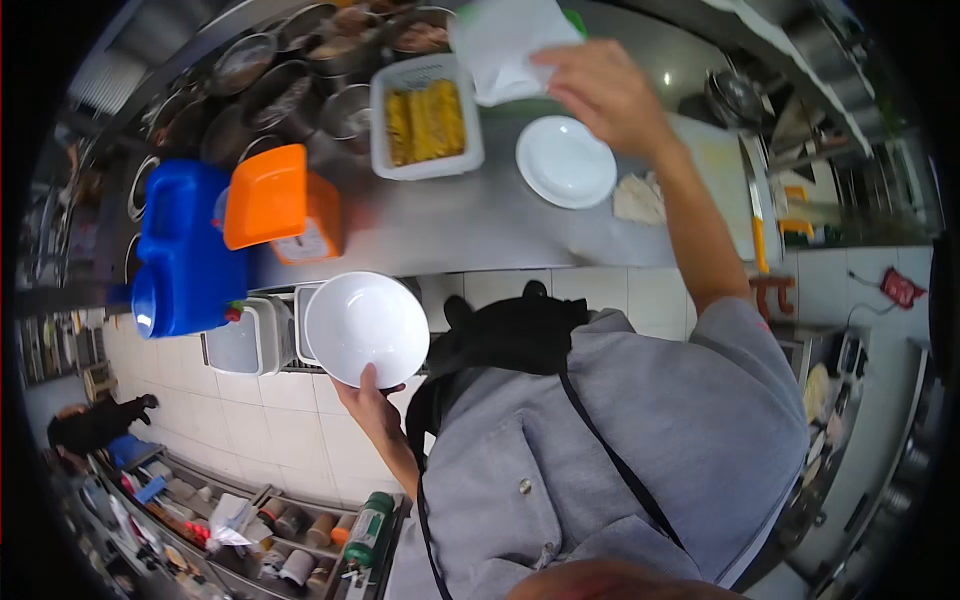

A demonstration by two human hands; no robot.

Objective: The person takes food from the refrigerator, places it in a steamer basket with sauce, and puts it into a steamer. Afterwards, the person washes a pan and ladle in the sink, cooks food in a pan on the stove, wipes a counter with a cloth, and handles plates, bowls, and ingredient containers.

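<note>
My left hand (pixel 371 402) grips a white bowl (pixel 367 325) by its lower rim, thumb over the edge, just in front of the metal counter. The bowl is tilted and looks empty inside. Over the counter's far side, my right hand (pixel 598 88) has its fingers closed on the edge of a white sheet (pixel 505 45), paper or cloth. Beside the sheet is a white plastic container (pixel 427 172) with yellow pieces (pixel 425 122) in it. Below my right hand lies a round white plate (pixel 566 162), with a crumpled cloth (pixel 638 199) to its right.
A blue jug (pixel 190 245) and an orange container (pixel 315 215) stand at the counter's left. Metal bowls (pixel 245 62) fill the back left. A cutting board (pixel 712 170) and yellow-handled knife (pixel 758 235) lie right. Another person (pixel 95 425) is at far left.
</note>
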